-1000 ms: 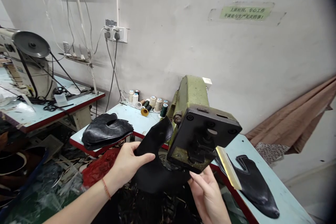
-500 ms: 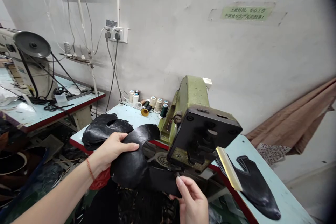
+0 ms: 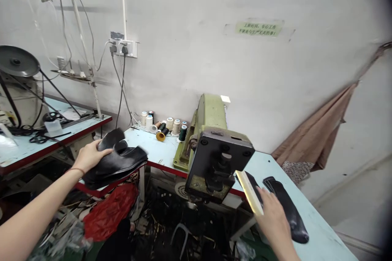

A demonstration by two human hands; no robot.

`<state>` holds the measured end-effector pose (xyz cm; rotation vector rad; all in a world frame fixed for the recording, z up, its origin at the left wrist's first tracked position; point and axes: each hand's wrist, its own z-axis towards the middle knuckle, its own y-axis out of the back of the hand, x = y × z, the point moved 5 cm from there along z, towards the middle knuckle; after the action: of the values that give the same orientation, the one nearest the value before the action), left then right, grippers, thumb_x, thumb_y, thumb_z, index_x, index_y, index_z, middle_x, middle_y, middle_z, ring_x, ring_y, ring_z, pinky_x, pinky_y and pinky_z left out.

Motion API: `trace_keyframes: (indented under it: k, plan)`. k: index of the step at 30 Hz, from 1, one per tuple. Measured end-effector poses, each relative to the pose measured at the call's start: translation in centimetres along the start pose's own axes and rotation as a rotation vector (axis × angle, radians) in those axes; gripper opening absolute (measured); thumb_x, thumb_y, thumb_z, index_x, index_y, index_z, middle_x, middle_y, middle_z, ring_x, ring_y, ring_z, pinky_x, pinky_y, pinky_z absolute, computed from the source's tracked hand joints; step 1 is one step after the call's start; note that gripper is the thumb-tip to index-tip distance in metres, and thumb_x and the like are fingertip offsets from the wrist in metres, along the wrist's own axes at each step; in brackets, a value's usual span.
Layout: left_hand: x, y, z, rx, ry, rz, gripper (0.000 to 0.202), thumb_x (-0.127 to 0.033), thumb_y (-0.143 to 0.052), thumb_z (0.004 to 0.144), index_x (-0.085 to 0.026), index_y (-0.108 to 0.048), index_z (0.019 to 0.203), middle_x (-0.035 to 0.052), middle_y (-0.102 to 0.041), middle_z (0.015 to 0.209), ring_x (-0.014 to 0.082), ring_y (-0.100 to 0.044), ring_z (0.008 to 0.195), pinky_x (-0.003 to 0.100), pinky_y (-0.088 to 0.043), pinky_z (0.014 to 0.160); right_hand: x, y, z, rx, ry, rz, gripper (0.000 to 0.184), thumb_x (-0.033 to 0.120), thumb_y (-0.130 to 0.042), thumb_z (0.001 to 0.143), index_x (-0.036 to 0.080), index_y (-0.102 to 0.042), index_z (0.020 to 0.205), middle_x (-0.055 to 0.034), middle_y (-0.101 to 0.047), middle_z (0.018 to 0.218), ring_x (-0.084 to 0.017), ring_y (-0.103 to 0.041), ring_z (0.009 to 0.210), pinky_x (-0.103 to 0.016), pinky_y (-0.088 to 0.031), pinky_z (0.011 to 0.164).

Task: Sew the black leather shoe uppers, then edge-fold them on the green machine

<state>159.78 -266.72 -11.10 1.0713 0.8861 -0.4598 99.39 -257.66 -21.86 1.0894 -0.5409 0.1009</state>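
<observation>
On the left, my left hand (image 3: 92, 155) is closed on a black leather piece (image 3: 110, 140), which is blurred, with the thumb on top. It is over a stack of similar curved black leather pieces (image 3: 122, 164) on the table's left corner. At the right, my right hand (image 3: 273, 215) reaches over the table with fingers stretched out, touching or close to black leather beside a gold-coloured metal strip (image 3: 248, 192). More stacked black leather pieces (image 3: 290, 210) lie just right of that hand. Between the hands stands a green machine (image 3: 212, 114) with a dark front plate.
Several thread spools (image 3: 170, 125) stand and lie on the light-blue table (image 3: 159, 154) by the wall. Below the left corner is a red plastic bag (image 3: 112, 216). A sewing machine's wheel (image 3: 18, 62) is at far left; a brown cloth (image 3: 318, 134) hangs at right.
My left hand has carried the leather piece left to the stack. My right hand has let go of its end and moved right to the other leather. The view has shifted.
</observation>
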Motion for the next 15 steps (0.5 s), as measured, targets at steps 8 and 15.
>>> trace_keyframes:
  k: [8,15]
  plan:
    - [0.3,-4.8,-3.6,-0.155,-0.408,0.465,0.053,-0.041,-0.051,0.081,-0.007,-0.055,0.122,0.0235,-0.047,0.124,0.0469,-0.039,0.117,0.063,-0.033,0.094,-6.9,1.0,4.1,0.327,0.051,-0.347,0.045,0.039,-0.050,0.079,0.017,-0.067,0.114,-0.0128,-0.074,0.106,-0.033,-0.070,0.092,-0.040,-0.055,0.072]
    - [-0.4,-12.0,-12.6,0.219,-0.588,0.360,0.032,-0.040,-0.057,0.082,-0.022,-0.064,0.107,0.0077,-0.059,0.113,0.0248,-0.056,0.108,0.038,-0.047,0.093,-4.1,0.0,4.2,0.503,0.151,-0.584,0.031,0.030,-0.054,0.090,0.014,-0.060,0.116,-0.0101,-0.070,0.107,-0.024,-0.066,0.098,-0.043,-0.051,0.084]
